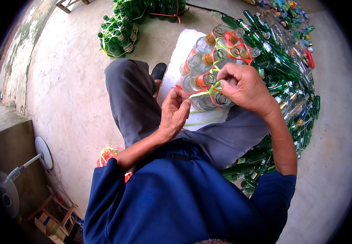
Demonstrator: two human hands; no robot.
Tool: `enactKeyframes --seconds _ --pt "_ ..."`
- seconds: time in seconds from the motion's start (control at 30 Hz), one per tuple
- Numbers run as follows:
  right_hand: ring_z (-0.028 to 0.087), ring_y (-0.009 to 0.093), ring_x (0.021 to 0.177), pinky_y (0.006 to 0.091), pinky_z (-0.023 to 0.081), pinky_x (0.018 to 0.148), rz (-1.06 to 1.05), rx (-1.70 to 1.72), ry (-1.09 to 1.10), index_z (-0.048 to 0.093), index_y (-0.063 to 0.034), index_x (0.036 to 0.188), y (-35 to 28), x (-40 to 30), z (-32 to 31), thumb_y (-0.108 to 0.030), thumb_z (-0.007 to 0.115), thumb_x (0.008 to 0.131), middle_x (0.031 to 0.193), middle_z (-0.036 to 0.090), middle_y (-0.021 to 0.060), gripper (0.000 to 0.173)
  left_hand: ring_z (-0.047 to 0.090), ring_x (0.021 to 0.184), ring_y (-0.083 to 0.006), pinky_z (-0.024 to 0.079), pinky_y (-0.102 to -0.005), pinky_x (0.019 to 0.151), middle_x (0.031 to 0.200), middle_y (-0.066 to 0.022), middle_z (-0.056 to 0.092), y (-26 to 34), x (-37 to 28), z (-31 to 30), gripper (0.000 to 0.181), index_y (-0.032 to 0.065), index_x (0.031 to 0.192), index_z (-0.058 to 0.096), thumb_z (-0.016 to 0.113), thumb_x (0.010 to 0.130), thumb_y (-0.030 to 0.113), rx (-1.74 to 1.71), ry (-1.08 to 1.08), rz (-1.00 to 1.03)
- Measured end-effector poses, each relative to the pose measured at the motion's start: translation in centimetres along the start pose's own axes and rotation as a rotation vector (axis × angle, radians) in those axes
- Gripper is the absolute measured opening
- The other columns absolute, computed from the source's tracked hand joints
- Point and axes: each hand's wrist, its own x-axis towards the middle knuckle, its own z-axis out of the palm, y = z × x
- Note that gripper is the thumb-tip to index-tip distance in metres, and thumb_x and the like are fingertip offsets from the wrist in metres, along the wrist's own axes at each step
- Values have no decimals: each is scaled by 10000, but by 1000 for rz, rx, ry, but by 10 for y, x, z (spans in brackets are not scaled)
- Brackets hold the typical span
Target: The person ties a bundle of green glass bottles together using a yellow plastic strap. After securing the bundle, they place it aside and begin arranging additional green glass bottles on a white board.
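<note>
Several clear glass bottles (199, 61) stand in a tight bundle, laced around their necks with red plastic twine (245, 50) and yellow-green plastic strap (214, 87). The bundle rests on a white board (176, 58) between my knees. At its near left corner, my left hand (176, 109) pinches one stretch of the yellow-green strap between thumb and fingers. My right hand (240, 85) grips another piece of that strap just above the near bottle necks. A knot or crossing of the strap lies between the two hands. The right fingertips partly hide what they hold.
A large heap of loose green glass bottles (267, 61) lies close on the right. Tied bundles of green bottles (118, 39) stand ahead on the concrete floor (69, 76). Red and yellow twine (105, 155) lies by my left hip. A standing fan (8, 193) is at lower left.
</note>
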Motion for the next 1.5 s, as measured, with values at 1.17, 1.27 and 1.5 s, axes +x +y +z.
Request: enactKeyframes --seconds 1.17,1.27,1.5 --pt "691 343 753 441 543 688 16 -414 153 709 -58 861 32 11 -33 -173 732 779 772 695 133 143 561 732 -93 487 -284 654 806 -75 615 -1 26 24 139 -21 1010 534 602 892 -48 415 -118 378" --pt "694 345 742 446 542 670 52 -475 156 721 -71 824 34 21 -29 -219 756 768 753 698 128 162 548 693 -73 465 -262 612 783 -55 613 -1 27 24 126 -20 1006 540 588 898 -63 411 -130 396" --pt "674 288 636 399 529 609 37 -797 100 736 -57 771 31 31 -22 -192 781 734 709 689 134 148 495 622 -29 406 -236 543 713 -4 567 -8 16 24 108 -6 1018 548 587 928 -52 373 -169 324"
